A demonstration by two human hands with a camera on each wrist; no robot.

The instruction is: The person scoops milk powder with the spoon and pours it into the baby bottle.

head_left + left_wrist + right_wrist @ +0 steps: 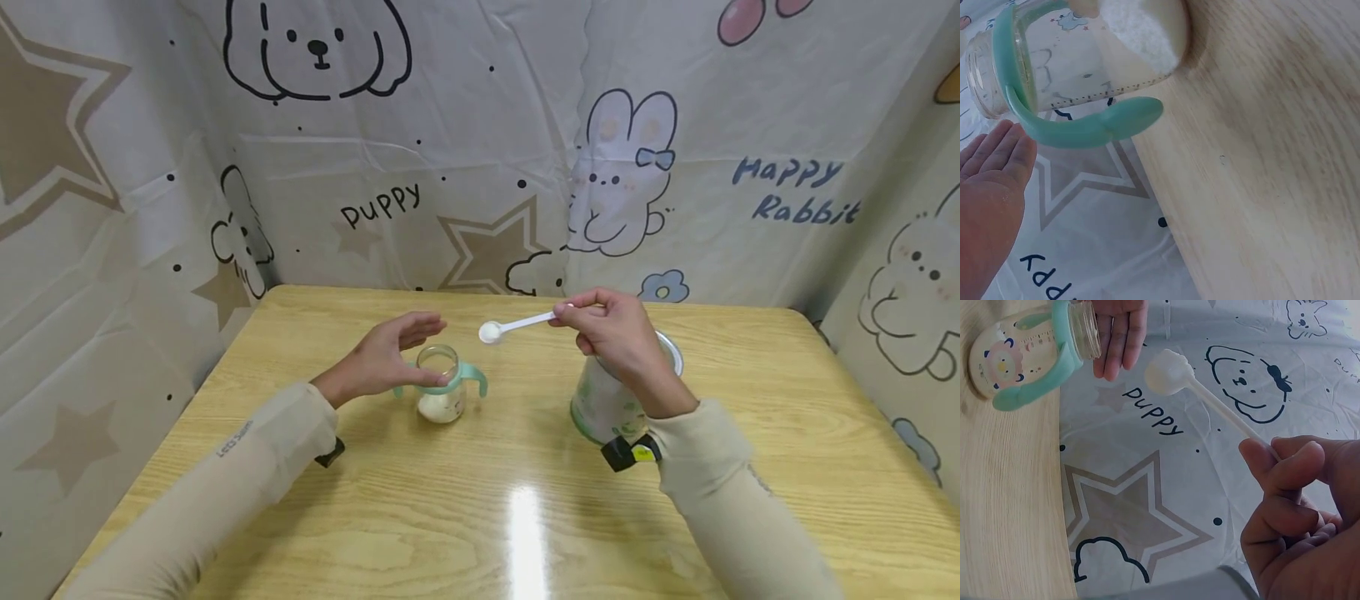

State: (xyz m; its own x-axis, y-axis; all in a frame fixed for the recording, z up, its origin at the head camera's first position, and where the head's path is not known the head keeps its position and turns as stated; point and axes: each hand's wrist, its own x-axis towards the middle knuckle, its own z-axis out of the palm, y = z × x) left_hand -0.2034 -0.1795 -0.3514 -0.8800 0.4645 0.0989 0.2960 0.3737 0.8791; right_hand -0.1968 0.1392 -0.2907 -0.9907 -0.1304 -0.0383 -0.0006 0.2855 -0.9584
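Observation:
A clear baby bottle [444, 407] with a mint-green two-handled collar stands uncapped on the table. White powder [1147, 31] fills its lower part in the left wrist view. Around its neck, my left hand [381, 357] is spread, fingers straight behind and thumb in front by the collar; whether it touches is unclear. My right hand [618, 337] pinches the end of a white measuring scoop [1229, 415]. Heaped white powder shows in the scoop's bowl, held in the air just right of the bottle mouth. Below the right hand is a white-and-green tin [600, 408], partly hidden by it.
The wooden table [420, 517] runs back to a patterned cloth [480, 167] hung behind and at both sides. The tin's silver rim [673, 352] shows beyond the right wrist; its inside is hidden.

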